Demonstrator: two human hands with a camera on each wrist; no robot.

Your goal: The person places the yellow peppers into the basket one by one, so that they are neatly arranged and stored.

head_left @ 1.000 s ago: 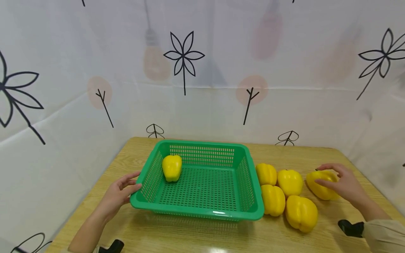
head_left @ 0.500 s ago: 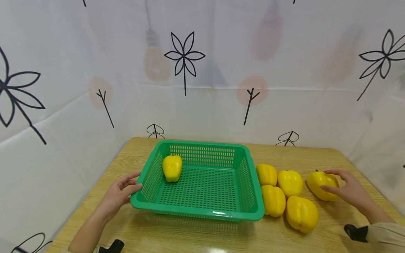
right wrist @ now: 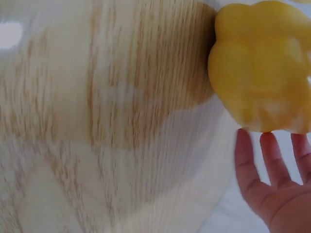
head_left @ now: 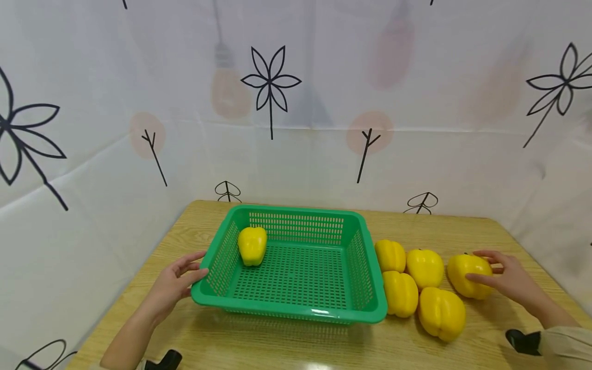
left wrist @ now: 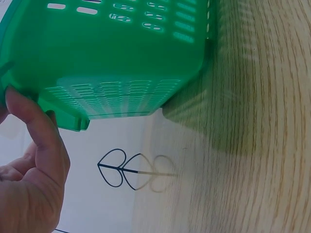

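Note:
My left hand (head_left: pixel 168 288) grips the left rim of a green plastic basket (head_left: pixel 289 312), the thumb over the rim and the other fingers by its outer side. In the left wrist view, bent fingers (left wrist: pixel 46 141) meet the rim at the basket's corner. A yellow bell pepper (head_left: pixel 253 246) lies inside the basket at the left. At the far right, my right hand (head_left: pixel 513 280) holds another yellow bell pepper (head_left: pixel 464 277), thumb in front and fingers round its right side. The right wrist view has the fingertips (right wrist: pixel 269 141) against this pepper's lower edge.
Several more yellow bell peppers (head_left: pixel 425 270) sit clustered on the wooden table (head_left: pixel 259 349), between the basket's right wall and the held pepper. A white patterned curtain (head_left: pixel 314 169) hangs behind the table and along both sides.
The right hand shifted right round the far-right pepper, then closed in on it. That pepper has turned more upright and slightly toward me. The left hand and basket stay put.

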